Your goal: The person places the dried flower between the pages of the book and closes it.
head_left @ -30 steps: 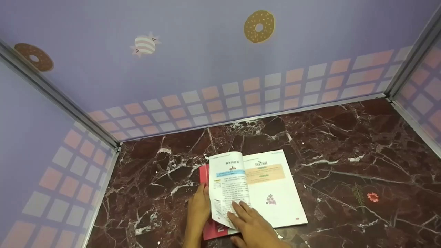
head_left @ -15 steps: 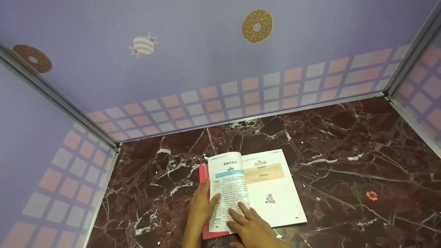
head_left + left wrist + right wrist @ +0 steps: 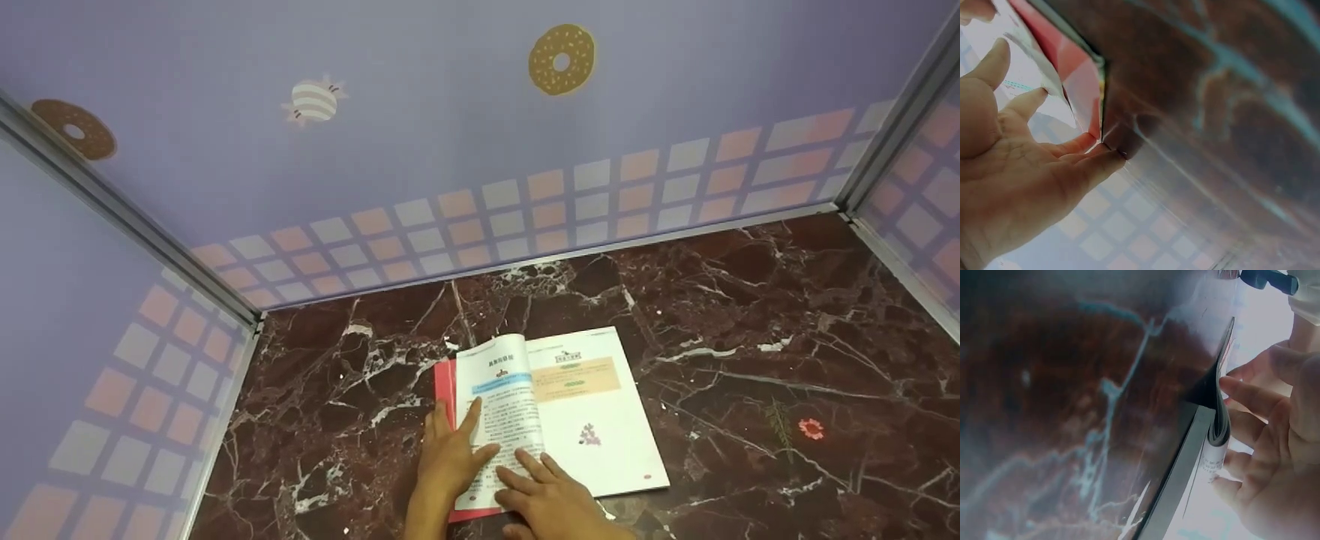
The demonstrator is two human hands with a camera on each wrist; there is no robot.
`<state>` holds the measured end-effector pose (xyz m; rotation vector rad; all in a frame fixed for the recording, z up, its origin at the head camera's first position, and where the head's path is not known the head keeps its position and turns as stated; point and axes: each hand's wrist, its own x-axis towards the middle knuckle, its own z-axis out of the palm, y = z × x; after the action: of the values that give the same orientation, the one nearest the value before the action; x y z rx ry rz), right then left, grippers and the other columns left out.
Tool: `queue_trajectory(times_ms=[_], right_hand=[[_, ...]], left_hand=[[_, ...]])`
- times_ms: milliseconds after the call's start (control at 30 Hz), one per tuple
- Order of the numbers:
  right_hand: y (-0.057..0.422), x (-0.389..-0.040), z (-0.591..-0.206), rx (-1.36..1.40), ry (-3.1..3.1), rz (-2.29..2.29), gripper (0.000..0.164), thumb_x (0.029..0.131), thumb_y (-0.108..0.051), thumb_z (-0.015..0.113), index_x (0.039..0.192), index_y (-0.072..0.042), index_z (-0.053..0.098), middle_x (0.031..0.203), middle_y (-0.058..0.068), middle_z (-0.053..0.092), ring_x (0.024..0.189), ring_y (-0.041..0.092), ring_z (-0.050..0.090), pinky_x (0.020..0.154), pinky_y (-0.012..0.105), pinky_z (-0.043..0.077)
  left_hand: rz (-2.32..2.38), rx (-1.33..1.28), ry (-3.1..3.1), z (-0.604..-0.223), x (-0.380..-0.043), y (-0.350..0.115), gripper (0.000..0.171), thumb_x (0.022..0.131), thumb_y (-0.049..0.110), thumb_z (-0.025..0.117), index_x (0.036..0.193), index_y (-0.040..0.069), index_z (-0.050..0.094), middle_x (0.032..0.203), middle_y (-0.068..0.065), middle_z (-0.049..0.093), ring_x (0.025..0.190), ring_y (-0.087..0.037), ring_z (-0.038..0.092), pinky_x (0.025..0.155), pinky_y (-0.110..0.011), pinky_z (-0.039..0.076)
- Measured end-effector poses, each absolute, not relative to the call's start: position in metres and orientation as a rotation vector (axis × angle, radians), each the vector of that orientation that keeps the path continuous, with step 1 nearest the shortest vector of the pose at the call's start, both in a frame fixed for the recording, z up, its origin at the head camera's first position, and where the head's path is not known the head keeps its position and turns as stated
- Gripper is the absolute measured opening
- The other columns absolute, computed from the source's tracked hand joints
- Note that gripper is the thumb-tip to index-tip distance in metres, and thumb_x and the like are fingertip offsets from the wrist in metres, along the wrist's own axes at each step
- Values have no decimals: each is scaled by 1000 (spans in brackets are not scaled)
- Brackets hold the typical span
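Observation:
An open book (image 3: 600, 420) with printed pages lies on the dark marbled surface, its red cover (image 3: 444, 379) showing along the left edge. My left hand (image 3: 448, 461) rests spread on the left page's outer edge and the red cover. In the left wrist view, the left hand's fingers (image 3: 1027, 104) reach over page and cover edge, some touching the surface. My right hand (image 3: 551, 491) lies with extended fingers on the lower part of the left page near the spine. The right wrist view shows the curved page stack (image 3: 1220, 422) beside the right hand (image 3: 1269, 455).
A small red flower shape (image 3: 811, 429) and a green sprig shape (image 3: 778, 424) are on the marbled surface (image 3: 360, 420) at the right. Purple panels (image 3: 450, 97) with checkered and doughnut pictures border the surface at the back and both sides.
The left page, lifted at its lower corner a second ago, now lies flatter. My left hand has moved from the book's left edge up onto the page. The right hand stays nearly in place.

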<state>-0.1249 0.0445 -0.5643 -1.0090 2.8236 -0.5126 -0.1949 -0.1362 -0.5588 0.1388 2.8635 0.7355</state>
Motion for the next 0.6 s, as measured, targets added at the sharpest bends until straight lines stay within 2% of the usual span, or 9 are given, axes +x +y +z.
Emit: queue_trajectory(times_ms=[67, 167, 267, 367, 500, 567, 600], right_hand=[[47, -125, -562, -996, 2771, -651, 38, 96, -46, 60, 122, -21, 72, 142, -1, 60, 139, 32, 48, 109, 57, 43], [58, -125, -554, -950, 2684, -923, 28, 94, -34, 67, 116, -19, 73, 129, -3, 68, 130, 28, 57, 105, 53, 48], [77, -125, -546, -889, 2657, -1151, 24, 94, -26, 68, 114, -13, 73, 115, -2, 73, 113, 21, 67, 95, 43, 55], [108, -128, -538, -724, 2751, -1277, 21, 93, -20, 69, 111, -9, 73, 106, 1, 74, 93, 15, 70, 79, 33, 59], [167, -136, -526, -187, 2987, -1224, 21, 87, -13, 75, 108, -8, 74, 99, 7, 75, 74, 14, 67, 64, 28, 55], [203, -139, -523, 58, 3065, -1097, 25, 85, -12, 77, 109, -7, 73, 98, 12, 75, 70, 17, 64, 60, 31, 53], [222, -139, -523, 155, 3082, -1033, 27, 84, -12, 77, 110, -6, 73, 100, 16, 74, 70, 22, 65, 60, 36, 54]], left_hand=[[676, 141, 2876, -559, -195, -136, 74, 86, 39, 76, 151, 19, 47, 159, -35, 17, 143, -60, 21, 111, -70, 29], [623, 144, 2885, -559, -195, -137, 74, 86, 42, 75, 151, 20, 47, 159, -34, 19, 143, -58, 23, 112, -70, 30], [621, 146, 2883, -559, -195, -137, 73, 86, 43, 74, 151, 20, 48, 159, -34, 19, 143, -58, 23, 112, -70, 29], [634, 146, 2867, -558, -194, -137, 73, 87, 44, 73, 151, 20, 47, 160, -34, 17, 144, -58, 21, 111, -70, 29], [654, 137, 2852, -559, -195, -137, 74, 88, 42, 73, 152, 20, 45, 161, -33, 15, 145, -57, 18, 112, -71, 28], [657, 134, 2856, -559, -195, -137, 74, 87, 41, 74, 152, 20, 46, 161, -33, 16, 145, -57, 19, 112, -70, 28], [658, 132, 2860, -559, -195, -137, 74, 87, 40, 75, 152, 20, 46, 161, -33, 16, 145, -57, 19, 112, -70, 29]])
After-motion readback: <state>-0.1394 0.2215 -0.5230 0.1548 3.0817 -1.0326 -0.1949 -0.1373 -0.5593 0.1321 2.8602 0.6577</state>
